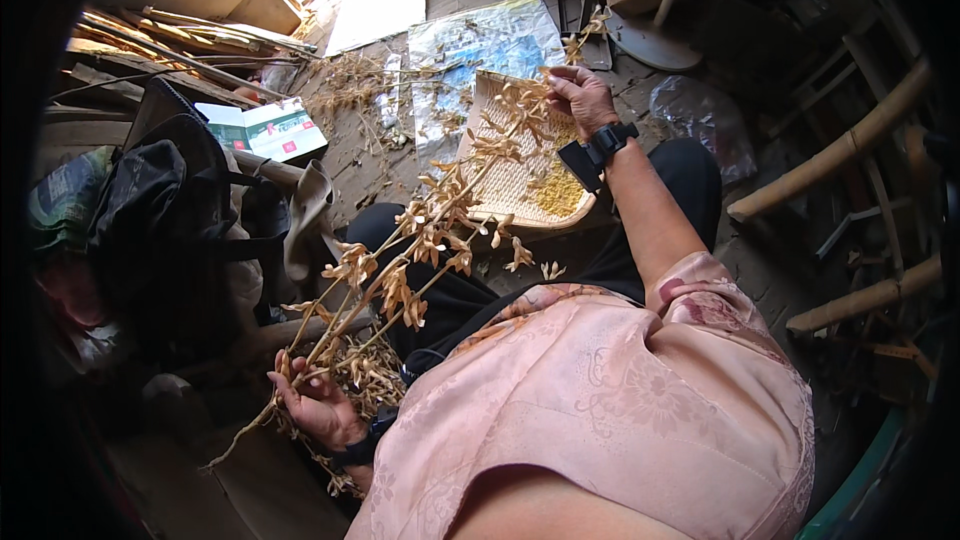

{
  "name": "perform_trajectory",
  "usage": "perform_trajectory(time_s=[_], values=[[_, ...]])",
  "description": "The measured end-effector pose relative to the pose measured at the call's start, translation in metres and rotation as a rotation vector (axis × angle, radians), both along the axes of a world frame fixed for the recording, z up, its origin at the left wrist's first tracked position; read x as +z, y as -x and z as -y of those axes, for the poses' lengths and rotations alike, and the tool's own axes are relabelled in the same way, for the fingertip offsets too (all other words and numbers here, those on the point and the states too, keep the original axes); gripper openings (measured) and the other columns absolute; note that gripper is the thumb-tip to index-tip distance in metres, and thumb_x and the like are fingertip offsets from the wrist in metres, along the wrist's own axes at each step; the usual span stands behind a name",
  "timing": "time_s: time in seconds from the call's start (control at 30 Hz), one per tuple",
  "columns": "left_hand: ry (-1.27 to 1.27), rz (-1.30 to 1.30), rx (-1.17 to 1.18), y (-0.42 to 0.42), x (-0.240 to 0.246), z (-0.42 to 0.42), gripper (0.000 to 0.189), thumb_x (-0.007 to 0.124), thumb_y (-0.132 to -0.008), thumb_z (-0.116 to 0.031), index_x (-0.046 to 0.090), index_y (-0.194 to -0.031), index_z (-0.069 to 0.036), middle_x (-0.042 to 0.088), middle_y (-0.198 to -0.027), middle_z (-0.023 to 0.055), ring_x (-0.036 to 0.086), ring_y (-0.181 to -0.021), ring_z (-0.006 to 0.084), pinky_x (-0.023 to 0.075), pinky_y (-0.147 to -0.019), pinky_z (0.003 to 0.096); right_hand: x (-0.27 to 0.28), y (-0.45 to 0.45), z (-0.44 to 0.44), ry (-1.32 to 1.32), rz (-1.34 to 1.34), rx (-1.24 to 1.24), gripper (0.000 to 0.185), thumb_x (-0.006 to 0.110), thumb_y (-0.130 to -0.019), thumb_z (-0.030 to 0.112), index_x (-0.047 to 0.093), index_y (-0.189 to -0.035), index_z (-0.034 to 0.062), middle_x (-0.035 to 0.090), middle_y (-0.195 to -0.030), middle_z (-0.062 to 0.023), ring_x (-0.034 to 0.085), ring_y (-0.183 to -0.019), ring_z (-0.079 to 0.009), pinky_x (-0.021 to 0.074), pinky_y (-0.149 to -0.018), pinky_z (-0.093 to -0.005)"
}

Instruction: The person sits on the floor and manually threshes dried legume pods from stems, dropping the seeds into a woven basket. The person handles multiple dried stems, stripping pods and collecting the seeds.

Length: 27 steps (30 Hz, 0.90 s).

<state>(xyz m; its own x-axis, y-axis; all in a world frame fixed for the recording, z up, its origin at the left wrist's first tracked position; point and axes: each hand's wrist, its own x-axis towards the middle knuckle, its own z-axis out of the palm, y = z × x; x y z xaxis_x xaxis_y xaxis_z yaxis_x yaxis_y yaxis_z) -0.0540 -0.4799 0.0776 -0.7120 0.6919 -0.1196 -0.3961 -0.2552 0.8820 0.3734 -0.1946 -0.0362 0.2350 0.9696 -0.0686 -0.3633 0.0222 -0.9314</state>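
Observation:
A dried bean stalk (386, 262) with many split tan pods slants up across my lap. Its lower stem lies in the curled fingers of my left hand (322, 406), at the lower left. My right hand (581, 99) pinches the upper end of the stalk between thumb and fingers. Below that hand is a woven winnowing basket (499, 184), set on the ground before my knees. Small yellow beans (562, 195) are spread over the basket's right side. More dry pods (367, 371) are heaped beside my left hand.
A plastic sheet (487, 37) with plant litter lies beyond the basket. Wood sticks (187, 37), a dark bag (161, 180) and an open printed box (270, 127) are at left. Bamboo poles (832, 142) and a clear plastic bag (701, 124) are at right.

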Motion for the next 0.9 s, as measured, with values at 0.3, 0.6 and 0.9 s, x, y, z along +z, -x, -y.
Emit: perform_trajectory(time_s=[0.3, 0.6, 0.9], values=[[-0.024, 0.008, 0.023, 0.001, -0.004, 0.000, 0.038, 0.050, -0.097, -0.036, 0.054, -0.116, -0.004, 0.061, -0.082, 0.0048, 0.041, -0.050, 0.0045, 0.0305, -0.041, 0.0177, -0.024, -0.009, 0.008, 0.090, 0.182, -0.087, 0.029, 0.063, -0.083, 0.009, 0.058, -0.112, 0.0032, 0.064, -0.094, -0.0037, 0.061, -0.068, -0.0107, 0.0490, -0.052, -0.0247], [-0.045, 0.002, -0.024, 0.003, -0.005, 0.000, 0.038, 0.047, -0.098, -0.036, 0.054, -0.116, -0.003, 0.062, -0.082, 0.0056, 0.045, -0.051, 0.0062, 0.0313, -0.040, 0.0188, -0.020, 0.004, 0.010, 0.036, 0.132, 0.109, 0.029, 0.064, -0.085, 0.008, 0.059, -0.114, 0.0101, 0.065, -0.104, -0.0013, 0.062, -0.081, -0.0094, 0.0501, -0.063, -0.0254], [-0.064, 0.002, -0.053, 0.004, -0.006, 0.002, 0.035, 0.049, -0.098, -0.032, 0.055, -0.117, -0.003, 0.063, -0.083, 0.0054, 0.048, -0.054, 0.0047, 0.0333, -0.040, 0.0183, -0.015, 0.006, 0.007, -0.036, 0.217, 0.068, 0.027, 0.063, -0.086, 0.006, 0.059, -0.113, 0.0082, 0.065, -0.101, -0.0019, 0.063, -0.079, -0.0091, 0.0505, -0.064, -0.0240]])
